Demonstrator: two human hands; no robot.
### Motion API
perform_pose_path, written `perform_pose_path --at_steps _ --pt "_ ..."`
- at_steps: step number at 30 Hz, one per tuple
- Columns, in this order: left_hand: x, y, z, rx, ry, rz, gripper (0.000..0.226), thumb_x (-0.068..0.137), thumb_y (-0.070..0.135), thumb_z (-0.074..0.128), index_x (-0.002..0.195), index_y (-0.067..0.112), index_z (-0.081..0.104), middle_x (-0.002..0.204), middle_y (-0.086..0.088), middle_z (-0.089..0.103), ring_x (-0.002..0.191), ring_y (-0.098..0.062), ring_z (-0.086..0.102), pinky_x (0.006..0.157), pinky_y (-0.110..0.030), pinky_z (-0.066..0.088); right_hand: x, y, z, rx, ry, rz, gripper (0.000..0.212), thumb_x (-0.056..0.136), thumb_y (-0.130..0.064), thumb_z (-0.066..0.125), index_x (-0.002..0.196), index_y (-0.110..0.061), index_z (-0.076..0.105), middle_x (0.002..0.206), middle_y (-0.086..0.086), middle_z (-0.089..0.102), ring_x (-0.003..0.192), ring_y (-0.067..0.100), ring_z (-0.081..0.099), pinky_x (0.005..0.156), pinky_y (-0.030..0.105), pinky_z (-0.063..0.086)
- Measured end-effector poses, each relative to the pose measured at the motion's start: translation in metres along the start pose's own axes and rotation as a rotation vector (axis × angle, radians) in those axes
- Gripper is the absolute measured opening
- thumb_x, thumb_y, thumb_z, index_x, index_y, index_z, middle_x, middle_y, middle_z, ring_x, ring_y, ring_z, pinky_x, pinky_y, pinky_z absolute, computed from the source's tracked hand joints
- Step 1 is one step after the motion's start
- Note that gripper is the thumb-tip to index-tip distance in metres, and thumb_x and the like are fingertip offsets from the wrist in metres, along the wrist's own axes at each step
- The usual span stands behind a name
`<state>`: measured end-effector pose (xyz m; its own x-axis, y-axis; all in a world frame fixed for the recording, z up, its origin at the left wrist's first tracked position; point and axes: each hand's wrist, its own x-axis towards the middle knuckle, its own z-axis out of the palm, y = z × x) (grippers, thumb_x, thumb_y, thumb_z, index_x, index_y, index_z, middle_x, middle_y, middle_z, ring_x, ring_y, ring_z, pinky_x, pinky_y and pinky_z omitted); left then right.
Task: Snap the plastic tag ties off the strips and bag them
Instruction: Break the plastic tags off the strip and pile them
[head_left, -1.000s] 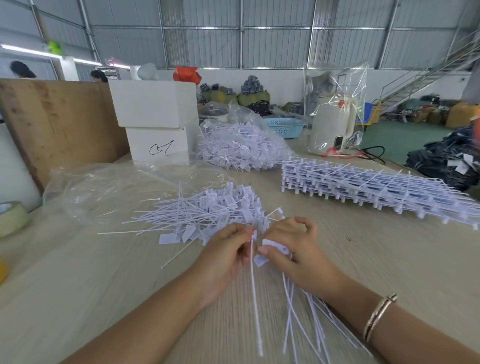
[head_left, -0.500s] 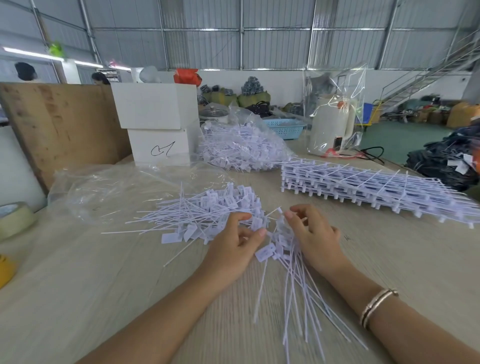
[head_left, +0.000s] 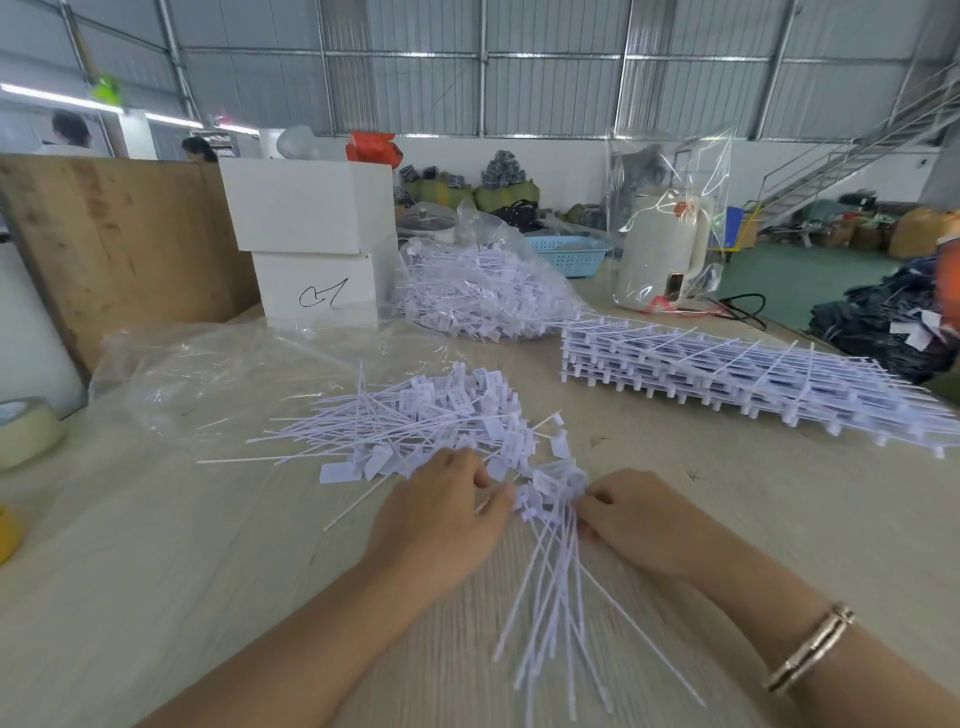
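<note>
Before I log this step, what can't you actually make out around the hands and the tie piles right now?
All in the head view:
- Right hand: fingertips hidden behind the bunch of ties, so its grip is unclear.
- Left hand: seen from the back; what its fingers pinch is hidden.
- Tag print: too small and blurred.
- Stacked strips: far end cut off by the right edge.
- Filled bag: count unreadable through crinkled plastic.

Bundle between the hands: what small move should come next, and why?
Probably lay the bundle onto the loose pile just beyond the left hand. Its ties look already off the strip, heads gathered between both hands, the right hand gripping it, tails fanned toward the person. The empty bag lies behind the pile.
</note>
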<state>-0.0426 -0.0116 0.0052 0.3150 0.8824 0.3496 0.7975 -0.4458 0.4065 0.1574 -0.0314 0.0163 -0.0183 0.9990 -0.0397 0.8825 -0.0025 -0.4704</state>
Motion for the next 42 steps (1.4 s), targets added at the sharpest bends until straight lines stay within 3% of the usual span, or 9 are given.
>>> perform_pose_path --at_steps 4,8,10,13,16,23,31,37,42 --pt "-0.001 0.003 -0.003 0.027 -0.128 -0.057 0.063 0.080 0.074 0.025 0.112 0.029 0.054 0.102 0.013 0.053 0.095 -0.009 0.052 0.081 -0.032 0.046 -0.010 -0.013 -0.003 0.218 -0.117 -0.111 0.029 0.089 -0.022 0.048 0.061 -0.018 0.053 0.056 -0.010 0.046 0.053 0.005 0.040 0.055 0.020 0.032" --pt "-0.002 0.008 -0.004 0.030 -0.237 0.016 0.071 0.072 0.078 0.040 0.124 0.030 0.042 0.111 0.011 0.050 0.105 -0.011 0.049 0.080 -0.030 0.041 -0.015 -0.022 0.005 0.281 -0.214 -0.220 0.025 0.085 -0.007 0.049 0.085 -0.017 0.071 0.084 -0.006 0.065 0.082 0.010 0.058 0.076 0.022 0.041" --pt "-0.002 0.008 -0.006 0.058 -0.267 0.094 0.061 0.078 0.065 0.053 0.123 0.027 0.039 0.112 0.007 0.050 0.106 -0.014 0.047 0.083 -0.031 0.041 -0.012 -0.021 0.007 0.347 -0.167 -0.234 0.035 0.083 0.000 0.049 0.092 -0.022 0.074 0.090 -0.009 0.069 0.084 0.007 0.060 0.079 0.022 0.044" --pt "-0.003 0.006 -0.008 0.128 -0.233 0.150 0.038 0.090 0.034 0.052 0.123 0.020 0.037 0.111 0.000 0.049 0.104 -0.019 0.048 0.079 -0.031 0.040 -0.007 -0.014 0.007 0.455 -0.060 -0.211 0.040 0.081 0.005 0.049 0.077 -0.027 0.074 0.063 -0.016 0.062 0.055 0.001 0.049 0.057 0.015 0.038" --pt "0.001 -0.001 -0.003 0.185 -0.174 0.166 0.045 0.092 0.010 0.046 0.134 0.018 0.031 0.120 -0.003 0.049 0.111 -0.022 0.048 0.086 -0.034 0.043 -0.003 -0.009 0.006 0.492 0.032 -0.230 0.044 0.083 0.005 0.046 0.072 -0.029 0.071 0.059 -0.022 0.060 0.049 -0.004 0.046 0.052 0.008 0.033" --pt "0.020 -0.031 -0.001 0.378 -0.027 0.224 0.072 0.090 0.010 0.044 0.150 0.022 0.006 0.138 0.002 0.031 0.123 -0.018 0.037 0.094 -0.030 0.029 0.006 0.001 0.006 0.497 0.156 -0.196 0.046 0.084 0.003 0.048 0.066 -0.034 0.069 0.073 -0.008 0.063 0.066 0.014 0.051 0.056 0.015 0.037" --pt "0.016 -0.024 -0.004 0.210 0.114 0.327 0.053 0.077 0.046 0.065 0.124 0.027 0.047 0.123 0.009 0.039 0.115 -0.012 0.038 0.087 -0.027 0.025 0.006 0.000 0.006 0.429 0.150 -0.282 0.046 0.084 0.007 0.049 0.069 -0.033 0.067 0.070 -0.031 0.062 0.067 -0.008 0.053 0.063 0.006 0.038" --pt "0.022 -0.023 -0.003 0.244 0.157 0.197 0.022 0.084 0.039 0.063 0.097 0.024 0.055 0.097 0.009 0.047 0.098 -0.014 0.050 0.080 -0.027 0.032 -0.005 -0.014 0.010 0.378 0.042 -0.474 0.028 0.075 -0.012 0.049 0.073 -0.035 0.065 0.077 -0.008 0.063 0.068 0.007 0.054 0.063 0.017 0.039" --pt "0.025 -0.023 0.002 0.309 0.163 0.151 0.021 0.086 0.044 0.059 0.101 0.030 0.055 0.103 0.012 0.054 0.106 -0.012 0.047 0.083 -0.028 0.031 0.006 -0.013 0.023 0.044 0.035 -0.562 0.035 0.086 -0.025 0.056 0.121 -0.026 0.059 0.107 -0.019 0.048 0.105 0.002 0.044 0.090 0.022 0.032"
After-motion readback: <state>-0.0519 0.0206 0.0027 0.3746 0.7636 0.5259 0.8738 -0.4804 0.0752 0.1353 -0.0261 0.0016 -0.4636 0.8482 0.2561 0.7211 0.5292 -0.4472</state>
